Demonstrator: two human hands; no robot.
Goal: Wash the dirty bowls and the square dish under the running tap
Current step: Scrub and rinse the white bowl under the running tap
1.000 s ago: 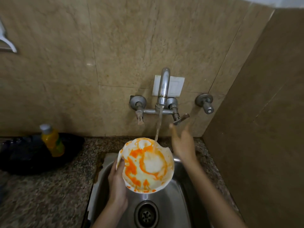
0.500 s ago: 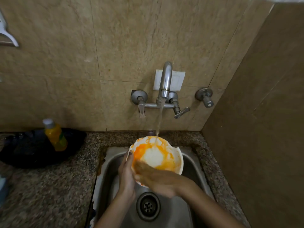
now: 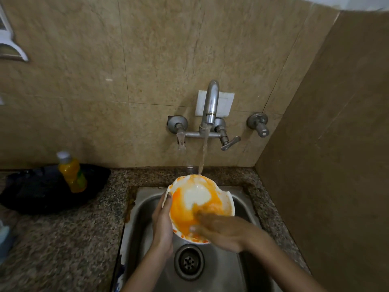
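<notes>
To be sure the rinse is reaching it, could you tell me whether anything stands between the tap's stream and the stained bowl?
Nothing visible does: water from the steel wall tap falls straight onto the far rim of the orange-smeared white bowl.

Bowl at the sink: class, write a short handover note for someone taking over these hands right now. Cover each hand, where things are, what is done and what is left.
Left hand grips the bowl by its left rim, tilted over the sink.
Right hand is open, with its fingers inside the bowl on the orange smear.
Tap is running; the water lands at the bowl's far rim.
Done: the bowl's middle shows white.
Left: rub off the remaining orange and rinse. The other bowls and the square dish are out of view.
</notes>
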